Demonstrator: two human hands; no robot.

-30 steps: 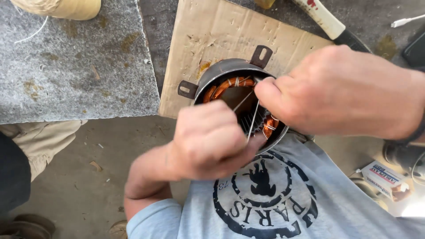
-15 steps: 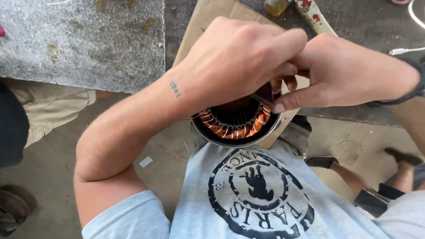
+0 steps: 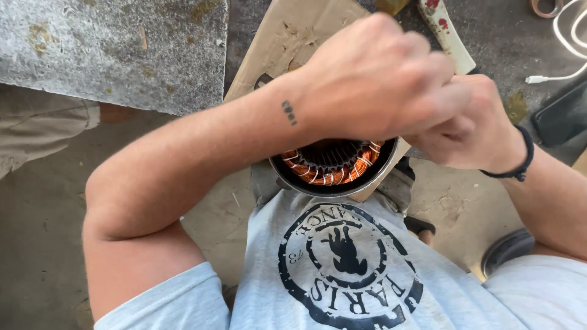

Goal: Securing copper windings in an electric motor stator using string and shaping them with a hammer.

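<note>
The stator (image 3: pixel 333 168) sits on cardboard (image 3: pixel 287 43), near the person's chest. Both hands meet above its far right rim, left hand (image 3: pixel 373 79) over right hand (image 3: pixel 471 125). A slab (image 3: pixel 116 52) lies far left, a cable (image 3: pixel 565 43) far right.

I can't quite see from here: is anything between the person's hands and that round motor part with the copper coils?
Nothing visible. The left hand and right hand meet right over the far rim of the motor stator, covering it.

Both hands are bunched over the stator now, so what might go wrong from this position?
The left hand and right hand hide their grip, so a pull may nick the copper windings. The motor housing overhangs the cardboard edge toward the lap and might tip.
</note>
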